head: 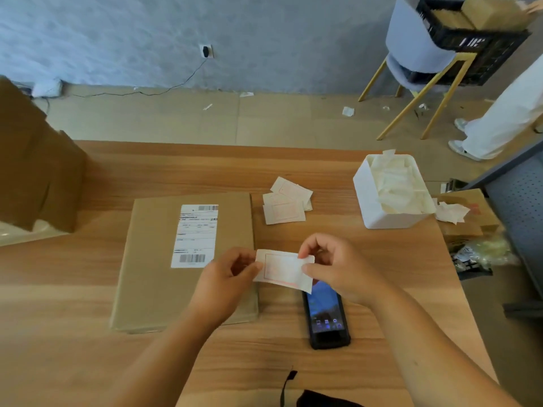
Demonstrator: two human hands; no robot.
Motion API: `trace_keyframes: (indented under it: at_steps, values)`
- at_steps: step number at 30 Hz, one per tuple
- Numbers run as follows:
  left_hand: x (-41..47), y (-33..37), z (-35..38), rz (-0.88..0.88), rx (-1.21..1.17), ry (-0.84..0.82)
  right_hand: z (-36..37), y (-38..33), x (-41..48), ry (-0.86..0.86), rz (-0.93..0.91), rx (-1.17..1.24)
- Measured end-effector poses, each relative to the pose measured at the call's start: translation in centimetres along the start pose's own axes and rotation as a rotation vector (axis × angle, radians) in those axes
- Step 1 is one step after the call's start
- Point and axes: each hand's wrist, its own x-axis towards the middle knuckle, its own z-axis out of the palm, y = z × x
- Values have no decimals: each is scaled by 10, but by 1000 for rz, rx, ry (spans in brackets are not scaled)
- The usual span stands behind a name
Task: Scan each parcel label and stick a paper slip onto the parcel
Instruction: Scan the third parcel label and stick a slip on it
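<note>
A flat brown cardboard parcel (152,259) lies on the wooden table (88,333), with a white shipping label (194,235) on its top. Above the parcel's right edge I hold a white paper slip (283,268) with a red frame between both hands. My left hand (232,274) pinches its left end and my right hand (332,264) pinches its right end. Below the slip a black handheld scanner (325,317) lies on the table with its screen lit; its top is hidden by the slip.
A loose pile of slips (286,204) lies behind my hands. A white box (382,212) full of crumpled backing paper stands at the right. Brown cardboard boxes (35,171) rise at the left. A chair with a black crate and a person's legs (499,118) are at the far right.
</note>
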Motion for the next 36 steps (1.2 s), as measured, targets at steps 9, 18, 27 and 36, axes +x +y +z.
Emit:
trace_keyframes:
  at_steps: [9,18,27,36]
  values:
    - [-28,-41,-93,-85,-216,65,93,-15,15,142,8,118]
    - [-35,-80,-147,-104,-80,184,182,-15,33,300,89,57]
    - [-25,-104,-164,-72,106,186,216,-15,44,264,137,-114]
    - [-19,-120,-166,47,293,194,224,-15,53,214,72,-332]
